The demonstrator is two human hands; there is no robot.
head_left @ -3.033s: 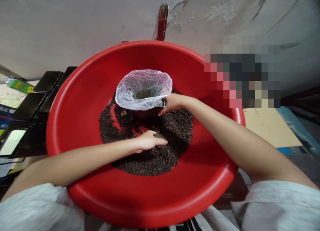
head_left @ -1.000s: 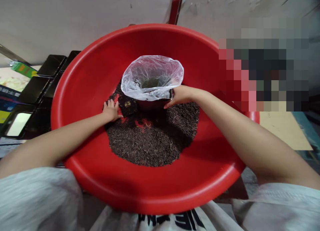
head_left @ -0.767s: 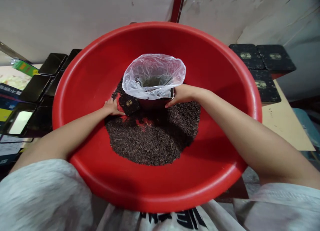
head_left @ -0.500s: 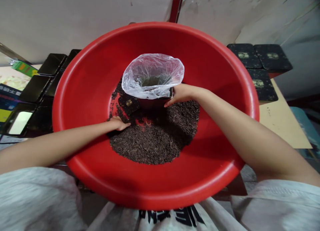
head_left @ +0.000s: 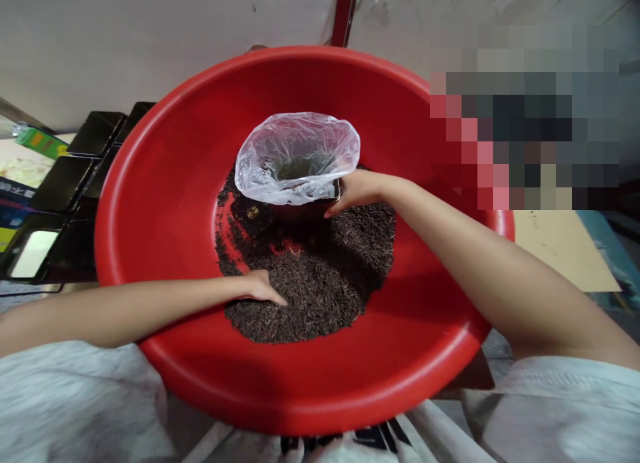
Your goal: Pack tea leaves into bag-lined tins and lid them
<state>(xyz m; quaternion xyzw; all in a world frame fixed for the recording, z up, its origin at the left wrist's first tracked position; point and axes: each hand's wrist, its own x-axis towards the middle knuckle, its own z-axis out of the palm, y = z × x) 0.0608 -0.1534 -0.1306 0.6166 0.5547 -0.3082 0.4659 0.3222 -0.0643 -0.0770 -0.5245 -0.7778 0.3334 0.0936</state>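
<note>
My right hand (head_left: 359, 191) grips the right side of a dark tin (head_left: 306, 213), thumb on the near side. A clear plastic bag (head_left: 305, 126) lines the tin and its mouth flares wide over the rim. The bottom of the bag is dim, so its contents are hard to make out. My left hand (head_left: 263, 287) is at the near left part of a heap of dark loose tea leaves (head_left: 320, 303), thumb stretched out; its other fingers are hidden in the leaves. A black lid (head_left: 253, 213) with a small gold mark lies left of the tin.
A large red plastic basin (head_left: 300, 376) holds the heap. Left of it stand several black open tins or trays (head_left: 63, 183), with a green box (head_left: 40, 141) behind. Tan board (head_left: 565, 249) lies at the right; above it an area is pixelated. A wall rises behind.
My left hand has moved right and toward me, over the heap. The leaves near it have shifted toward me. My right hand still holds the tin; the view has turned slightly.
</note>
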